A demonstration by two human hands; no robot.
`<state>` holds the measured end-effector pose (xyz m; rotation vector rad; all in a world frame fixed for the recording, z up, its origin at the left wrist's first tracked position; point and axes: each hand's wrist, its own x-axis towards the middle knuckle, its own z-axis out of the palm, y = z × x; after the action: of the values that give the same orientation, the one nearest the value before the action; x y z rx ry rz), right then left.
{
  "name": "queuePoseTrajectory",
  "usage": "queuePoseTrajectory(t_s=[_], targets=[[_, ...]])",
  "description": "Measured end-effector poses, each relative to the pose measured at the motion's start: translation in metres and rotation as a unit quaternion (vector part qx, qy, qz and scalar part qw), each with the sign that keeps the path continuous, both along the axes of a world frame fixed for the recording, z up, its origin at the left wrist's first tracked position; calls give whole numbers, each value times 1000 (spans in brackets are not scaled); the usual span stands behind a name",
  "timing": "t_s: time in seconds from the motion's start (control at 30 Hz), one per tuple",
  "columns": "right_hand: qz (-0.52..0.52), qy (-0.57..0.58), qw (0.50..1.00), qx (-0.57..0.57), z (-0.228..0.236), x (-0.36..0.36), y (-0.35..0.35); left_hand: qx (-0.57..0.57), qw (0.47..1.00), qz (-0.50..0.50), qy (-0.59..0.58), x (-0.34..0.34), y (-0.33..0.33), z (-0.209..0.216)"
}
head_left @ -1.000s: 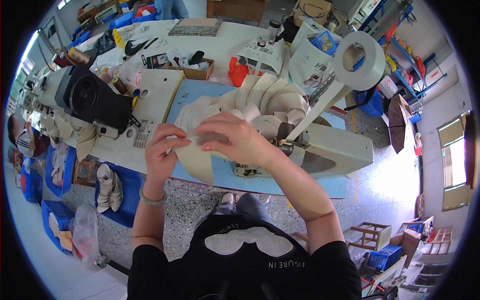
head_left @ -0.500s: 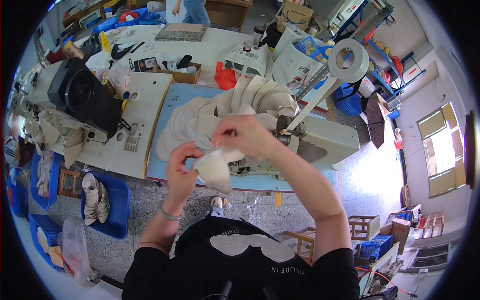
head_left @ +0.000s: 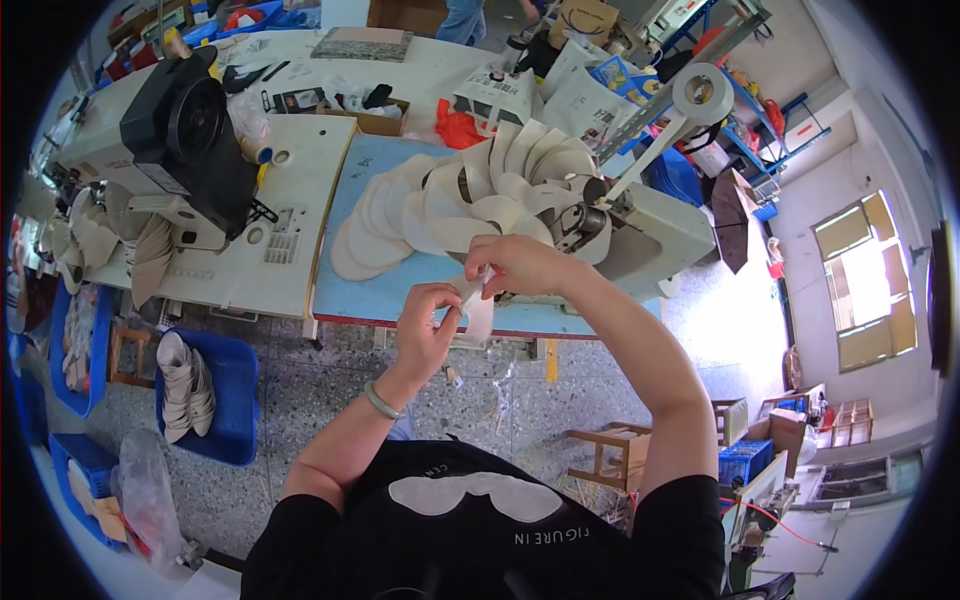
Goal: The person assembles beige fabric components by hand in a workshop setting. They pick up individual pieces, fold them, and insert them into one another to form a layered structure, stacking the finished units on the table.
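Note:
Between both hands, just off the near edge of the blue worktop [head_left: 378, 157], is a small off-white curved piece [head_left: 481, 318] of sheet material. My left hand [head_left: 430, 325] pinches its left side, thumb and fingers together. On its upper right, my right hand [head_left: 515, 266] pinches it with fingertips close to the left ones. Part of the piece is hidden by the fingers. Beyond the hands lies a fanned heap of similar cream curved pieces [head_left: 375, 228]. To their right stands a pale machine [head_left: 655, 240], fed by a white tape roll [head_left: 702, 92] on a holder.
A black-and-white sewing machine [head_left: 185, 150] stands on the left table. Below it, a blue bin [head_left: 235, 400] holds stacked cream pieces [head_left: 186, 388]. A wooden stool [head_left: 605, 455] is on the floor at right. Bags and a red plastic bag [head_left: 459, 125] lie behind the heap.
The view has shifted. Both hands have come closer together, and the piece has turned so that a narrower side shows. The person at the back has moved right.

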<state>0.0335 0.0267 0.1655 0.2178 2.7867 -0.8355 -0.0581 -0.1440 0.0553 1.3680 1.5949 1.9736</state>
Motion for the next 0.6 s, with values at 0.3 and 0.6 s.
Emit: queuePoseTrajectory(t_s=[0.3, 0.6], targets=[[20, -63, 997, 28, 13, -12, 3, -1, 998, -36, 48, -23, 8, 6], [-162, -31, 973, 159, 62, -29, 35, -41, 986, -152, 59, -37, 22, -5]])
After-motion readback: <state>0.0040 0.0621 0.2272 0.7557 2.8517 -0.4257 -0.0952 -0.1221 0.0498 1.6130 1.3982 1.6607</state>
